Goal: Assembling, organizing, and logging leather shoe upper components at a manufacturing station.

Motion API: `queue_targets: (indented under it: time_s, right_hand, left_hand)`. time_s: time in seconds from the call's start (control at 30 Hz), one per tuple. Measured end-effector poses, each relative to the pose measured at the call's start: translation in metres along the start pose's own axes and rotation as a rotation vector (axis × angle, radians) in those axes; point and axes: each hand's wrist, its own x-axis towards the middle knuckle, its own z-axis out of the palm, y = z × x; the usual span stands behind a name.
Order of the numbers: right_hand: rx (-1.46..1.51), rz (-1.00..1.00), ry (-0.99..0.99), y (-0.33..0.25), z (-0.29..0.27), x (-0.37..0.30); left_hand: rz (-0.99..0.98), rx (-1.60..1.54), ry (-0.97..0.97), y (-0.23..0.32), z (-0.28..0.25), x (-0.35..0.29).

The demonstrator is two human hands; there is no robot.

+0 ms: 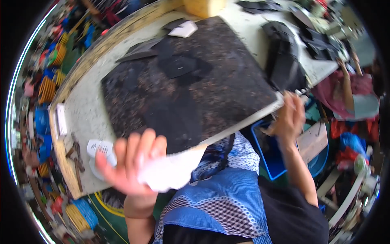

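Note:
My left hand (136,158) is raised near the front edge of the table, its fingers closed on a white flat piece (174,168) with a thin tan edge. Whether that piece is paper or cloth I cannot tell. My right hand (290,118) is beyond the table's right front corner, above a blue bin, and motion smears its fingers. Across the dark speckled board (227,81) lie several black flat pieces (178,65). Another white piece (184,29) rests at the board's far edge.
A blue-rimmed bin (266,162) stands below the table's right front edge. Black bundled material (282,55) lies right of the board. A white round container (101,156) sits at the left front corner. Another person (345,91) is at the far right.

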Motion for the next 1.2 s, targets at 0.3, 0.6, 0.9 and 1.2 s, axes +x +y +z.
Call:
queue_targets:
  time_s: [0.3,0.6,0.9,1.2]
  right_hand:
    - [0.113,0.053,-0.794,-0.066,0.002,-0.032]
    - [0.119,-0.093,-1.568,-0.098,0.080,-0.073]
    - [0.129,-0.060,-1.471,-0.088,0.080,-0.093]
    - [0.068,0.619,-1.133,0.028,-0.048,-0.004]
  left_hand:
    - [-0.265,0.077,-0.019,0.013,-0.031,0.014]
    - [-0.257,0.017,-0.115,0.015,-0.042,-0.046]
    - [-0.258,-0.044,-0.257,0.016,-0.050,-0.052]
    - [0.016,0.092,-0.052,0.069,-0.045,-0.064]
